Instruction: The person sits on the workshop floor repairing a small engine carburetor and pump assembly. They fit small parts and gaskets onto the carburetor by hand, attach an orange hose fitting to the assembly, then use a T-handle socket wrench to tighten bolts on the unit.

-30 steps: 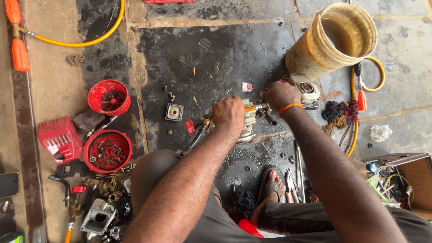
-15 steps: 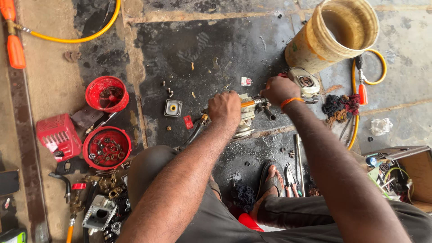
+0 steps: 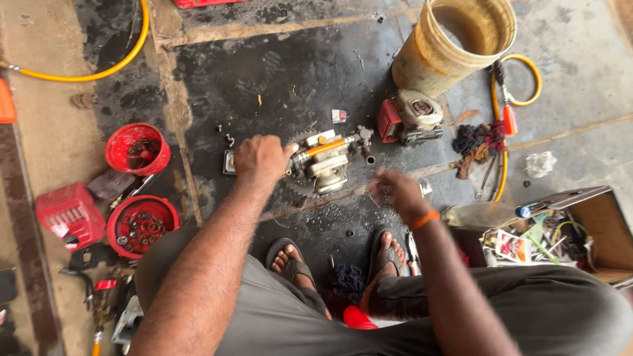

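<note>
Right hand (image 3: 393, 192) now pulled back off the metal pump assembly (image 3: 326, 158), blurred, grip unclear, left hand (image 3: 262, 157) clenched against the pump's left side, small red engine (image 3: 410, 118) beyond the right hand, on the floor.

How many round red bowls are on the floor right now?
2. One round red plastic bowl sits upper left of the person's left arm; the other red bowl, holding small metal parts, lies just below it beside the left knee. More could lie out of view.
</note>
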